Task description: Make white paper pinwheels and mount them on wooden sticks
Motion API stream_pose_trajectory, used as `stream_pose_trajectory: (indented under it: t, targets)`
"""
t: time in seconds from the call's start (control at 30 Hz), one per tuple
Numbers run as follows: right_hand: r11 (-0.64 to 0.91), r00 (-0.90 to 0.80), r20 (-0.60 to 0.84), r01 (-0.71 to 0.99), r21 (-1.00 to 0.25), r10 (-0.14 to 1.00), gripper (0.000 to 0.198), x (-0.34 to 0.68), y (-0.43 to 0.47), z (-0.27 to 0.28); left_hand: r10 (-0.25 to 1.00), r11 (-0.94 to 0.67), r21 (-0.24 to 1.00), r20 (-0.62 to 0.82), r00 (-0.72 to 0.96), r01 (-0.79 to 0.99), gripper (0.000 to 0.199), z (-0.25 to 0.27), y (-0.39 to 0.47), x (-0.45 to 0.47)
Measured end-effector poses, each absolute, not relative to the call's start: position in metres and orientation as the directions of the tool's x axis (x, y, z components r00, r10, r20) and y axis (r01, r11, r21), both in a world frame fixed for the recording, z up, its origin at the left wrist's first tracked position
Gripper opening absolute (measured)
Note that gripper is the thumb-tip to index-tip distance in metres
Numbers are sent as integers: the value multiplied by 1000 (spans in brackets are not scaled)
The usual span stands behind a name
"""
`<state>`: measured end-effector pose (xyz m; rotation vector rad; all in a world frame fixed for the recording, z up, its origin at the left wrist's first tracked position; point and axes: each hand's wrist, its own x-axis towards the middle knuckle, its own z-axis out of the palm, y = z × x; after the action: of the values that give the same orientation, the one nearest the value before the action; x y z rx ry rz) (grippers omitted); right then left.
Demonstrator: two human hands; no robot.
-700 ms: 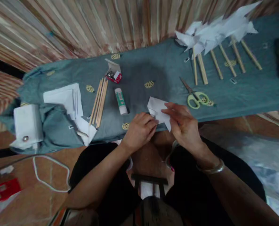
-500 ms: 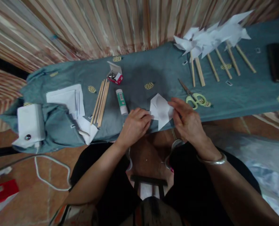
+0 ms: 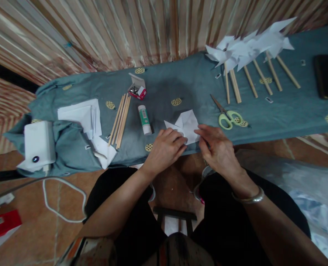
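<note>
A white folded paper pinwheel piece [image 3: 189, 123] lies at the front edge of the cloth-covered table, between my two hands. My left hand [image 3: 168, 147] is closed on its left side, fingertips pressed together over the paper. At its right edge my right hand [image 3: 216, 144] pinches the sheet between thumb and fingers. One pointed flap sticks out to the left above my left fingers. To the left lies a green and white glue stick [image 3: 144, 120]. Scissors with light green handles [image 3: 229, 119] rest open-bladed to the right of my right hand.
Wooden sticks [image 3: 119, 121], a small red box of metal pins [image 3: 137, 90] and stacked white paper [image 3: 79, 114] are on the left. Finished paper pinwheels on sticks [image 3: 244, 51] lie at the back right. A white device [image 3: 39, 142] with a cable stands at the left end.
The paper has been turned between my hands, so a flap now points left. My left hand has shifted slightly right and my right hand slightly down.
</note>
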<state>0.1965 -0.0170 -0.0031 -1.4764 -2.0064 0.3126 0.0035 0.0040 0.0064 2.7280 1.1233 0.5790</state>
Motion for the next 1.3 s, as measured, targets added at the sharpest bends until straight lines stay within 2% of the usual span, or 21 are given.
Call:
stream_pose_trajectory:
  t: [0.27,0.5,0.67,0.77,1.03,1.3]
  targets:
    - [330,-186,287,709,-623,940,39,203,-16,0,677,-734,224,320,663,641,22,7,2,3]
    - [178,-129,128,523,-833,983,9,209,-17,3,658,-752,239,332,675,615,20,8,-2,-4]
    - [128,-87,101,408,-904,991,5,208,-13,1,655,-756,250,324,683,605,19,9,-3,-5]
    - [119,-67,100,411,-904,993,7,205,-11,0,659,-752,262,302,688,605,19,8,-3,-5]
    - [150,-20,168,562,-813,986,7,195,-12,-3,653,-755,336,299,696,564,29,4,-8,-1]
    - [147,-1,194,653,-743,981,4,190,-12,-2,654,-751,377,304,693,542,22,2,-7,3]
